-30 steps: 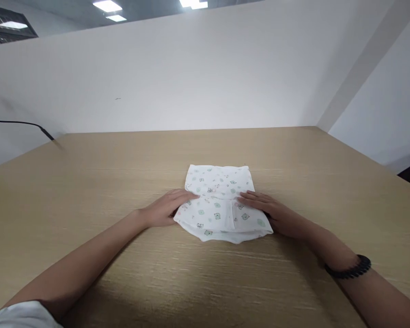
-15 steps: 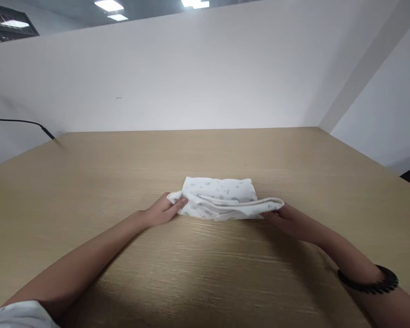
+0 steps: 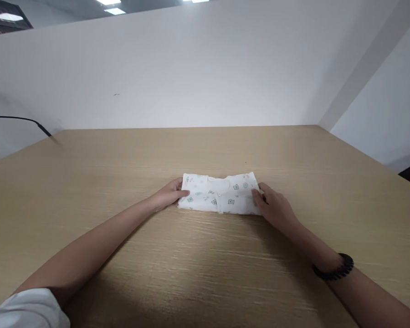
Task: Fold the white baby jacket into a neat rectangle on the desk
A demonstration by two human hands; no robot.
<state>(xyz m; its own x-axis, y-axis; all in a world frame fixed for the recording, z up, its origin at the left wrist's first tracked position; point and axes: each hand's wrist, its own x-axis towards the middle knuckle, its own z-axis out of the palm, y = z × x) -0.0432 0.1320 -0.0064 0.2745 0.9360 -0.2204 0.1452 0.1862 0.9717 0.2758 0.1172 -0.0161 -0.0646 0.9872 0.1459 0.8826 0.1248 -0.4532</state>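
A small white shirt (image 3: 205, 193) with green animal prints lies folded into a flat rectangle on the wooden table. Its neckline and a button front face up. My left hand (image 3: 171, 193) grips the shirt's left end, with the thumb on top and the fingers partly hidden at the edge. At the other end, my right hand (image 3: 276, 207) holds the right side, thumb pressed on the cloth and fingers curled by the edge.
The light wood table (image 3: 205, 264) spreads around the shirt. A white partition wall (image 3: 205, 68) rises behind it. A black cable (image 3: 17, 118) comes in at the left edge. On my right wrist sits a black coiled band (image 3: 335, 269).
The raised fold of cloth has come over and now lies flat, showing the neckline and button. My right hand has turned and moved slightly left.
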